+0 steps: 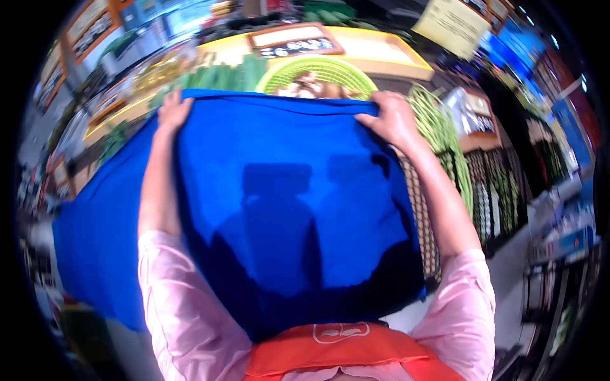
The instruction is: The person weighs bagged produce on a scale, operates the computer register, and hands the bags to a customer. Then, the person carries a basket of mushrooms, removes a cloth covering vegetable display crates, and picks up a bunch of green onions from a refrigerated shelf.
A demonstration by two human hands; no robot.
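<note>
A large blue cloth (286,146) hangs stretched between my two hands and fills the middle of the view. My left hand (173,112) is closed on its upper edge at the left, the fingers partly out of sight behind it. At the upper right corner my right hand (393,118) grips the same edge, with the thumb on the near side. More of the cloth spreads out to the left beyond my left forearm. Its lower part hangs down close to my red apron (311,349). Dark shadows fall across the near face of the cloth.
Beyond the cloth is a produce stand. A round green basket (318,66) holds brownish pieces I cannot identify. Long green beans (438,117) lie right of my right hand, green vegetables (225,75) at the left. Small framed signs (297,40) stand among them. A yellow paper (451,26) hangs upper right.
</note>
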